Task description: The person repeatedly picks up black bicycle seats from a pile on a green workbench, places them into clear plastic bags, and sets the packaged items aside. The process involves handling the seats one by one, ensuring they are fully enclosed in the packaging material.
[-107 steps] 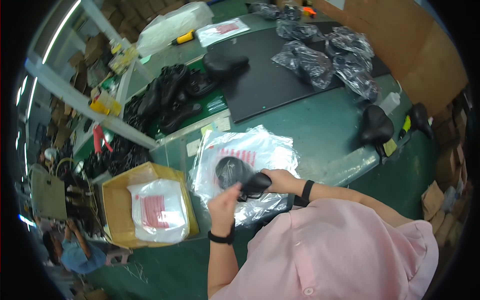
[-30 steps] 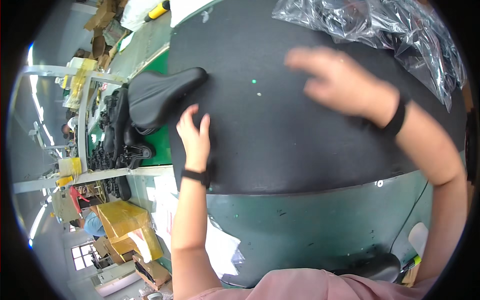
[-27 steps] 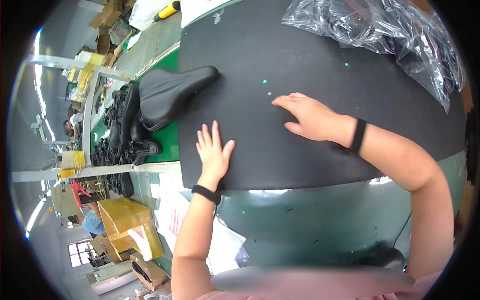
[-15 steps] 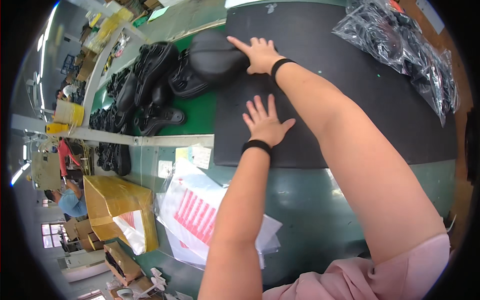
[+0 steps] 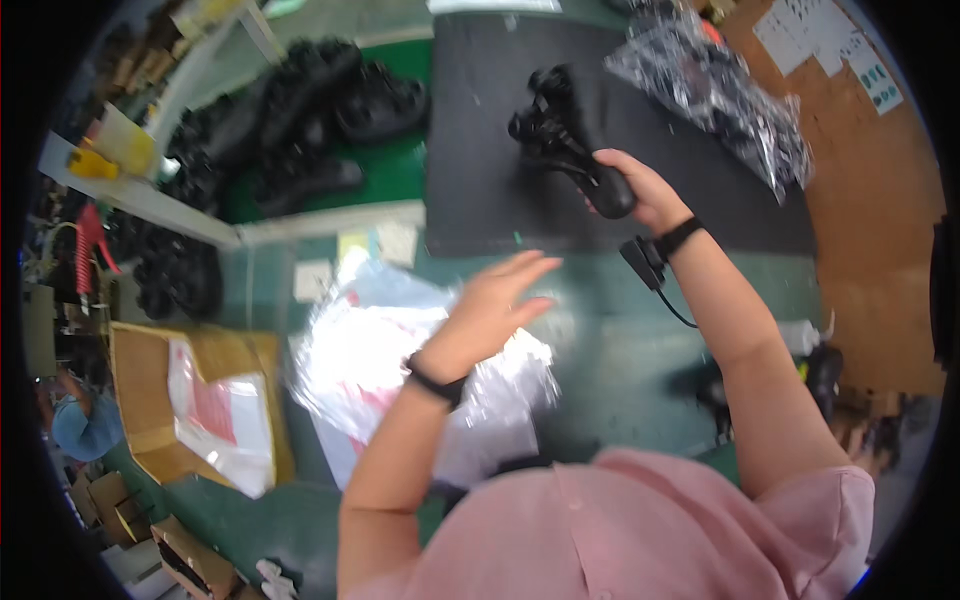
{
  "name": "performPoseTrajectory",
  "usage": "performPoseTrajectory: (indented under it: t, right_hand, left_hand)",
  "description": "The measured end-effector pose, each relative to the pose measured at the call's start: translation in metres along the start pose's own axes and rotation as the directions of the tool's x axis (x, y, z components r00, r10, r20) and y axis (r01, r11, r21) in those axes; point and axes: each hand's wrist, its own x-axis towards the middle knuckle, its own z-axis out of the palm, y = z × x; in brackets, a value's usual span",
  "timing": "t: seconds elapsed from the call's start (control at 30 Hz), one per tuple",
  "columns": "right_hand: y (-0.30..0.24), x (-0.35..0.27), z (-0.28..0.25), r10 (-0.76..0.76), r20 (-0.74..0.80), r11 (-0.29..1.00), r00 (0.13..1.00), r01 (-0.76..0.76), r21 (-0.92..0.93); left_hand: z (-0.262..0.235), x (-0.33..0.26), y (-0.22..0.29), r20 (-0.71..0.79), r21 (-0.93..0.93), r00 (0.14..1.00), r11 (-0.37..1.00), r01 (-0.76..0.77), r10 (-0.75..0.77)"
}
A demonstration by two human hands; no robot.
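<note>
My right hand (image 5: pixel 650 192) grips a black bicycle saddle (image 5: pixel 572 140) by its narrow nose, above the black mat (image 5: pixel 480 190). The underside of the saddle shows, with dark round parts at its wide end; motion blurs the details. My left hand (image 5: pixel 490 312) is open and holds nothing, its fingers stretched out over clear plastic bags (image 5: pixel 340 350) with pink print. More black saddles (image 5: pixel 310 95) lie piled on the green surface to the left of the mat.
A cardboard box (image 5: pixel 140 400) with a printed bag hanging over its side stands at the left. Clear-wrapped black items (image 5: pixel 710 90) lie at the mat's far right. Papers (image 5: pixel 800 35) lie on a brown board (image 5: pixel 880 200). A white frame rail (image 5: pixel 330 220) edges the saddle pile.
My right hand has taken a saddle from the pile's edge and brought it right and nearer, underside showing. My left hand has drawn back off the mat to above the plastic bags.
</note>
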Motion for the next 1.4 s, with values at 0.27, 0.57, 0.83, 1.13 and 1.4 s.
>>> performPoseTrajectory:
  t: [0.27,0.57,0.83,1.13,1.4]
  right_hand:
    - [0.241,-0.24,-0.004,0.009,0.146,0.688,0.989,-0.112,0.717]
    - [0.295,-0.247,-0.017,0.107,0.071,0.726,0.992,-0.127,0.676]
    - [0.293,-0.25,-0.022,0.057,0.115,0.768,0.992,-0.117,0.629]
    - [0.292,-0.25,-0.019,0.016,0.108,0.818,0.994,-0.075,0.571]
    - [0.251,-0.276,0.03,0.03,0.035,0.947,0.999,-0.039,0.319]
  left_hand:
    - [-0.012,-0.248,0.017,-0.409,-0.023,0.626,0.693,0.72,-0.664]
    - [0.191,-0.189,0.006,-0.289,0.728,0.905,0.542,0.42,-0.313]
    - [0.171,-0.201,-0.031,-0.371,0.45,0.849,0.727,0.518,-0.376]
    - [0.146,-0.218,-0.049,-0.406,-0.399,0.675,0.784,0.475,-0.616]
    - [0.134,-0.223,-0.036,-0.371,-0.382,0.68,0.772,0.509,-0.632]
